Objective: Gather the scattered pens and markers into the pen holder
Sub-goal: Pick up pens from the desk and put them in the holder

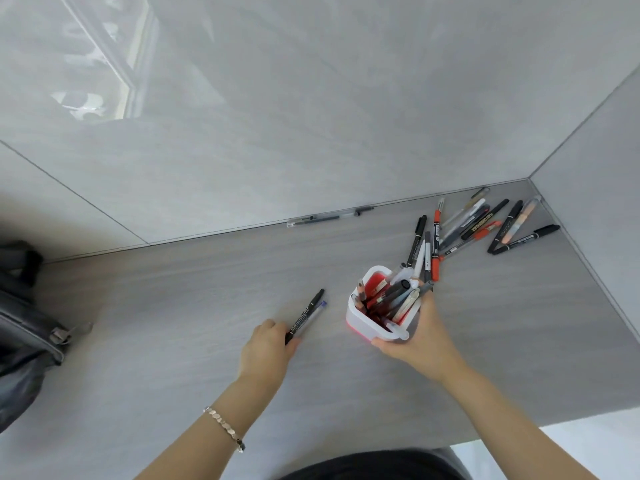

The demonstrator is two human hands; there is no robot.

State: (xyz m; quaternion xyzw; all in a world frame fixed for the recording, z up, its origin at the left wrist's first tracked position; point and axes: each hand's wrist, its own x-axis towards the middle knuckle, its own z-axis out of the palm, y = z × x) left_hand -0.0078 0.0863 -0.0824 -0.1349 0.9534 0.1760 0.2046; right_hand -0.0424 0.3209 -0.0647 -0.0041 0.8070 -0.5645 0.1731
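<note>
A white pen holder [358, 318] with a red inside stands at the middle of the grey desk, holding several pens and markers. My right hand [417, 336] grips its near right side. My left hand [266, 344] is closed on the ends of a black marker [306, 315] and a clear blue-tipped pen [316, 312], which point up and to the right. A pile of several loose pens and markers [474, 225] lies in the far right corner. One clear pen [329, 218] lies along the back wall.
A dark grey bag [24, 306] sits at the desk's left edge. Grey walls close the back and right sides. The desk's front edge [502, 427] runs at the lower right, with white floor beyond.
</note>
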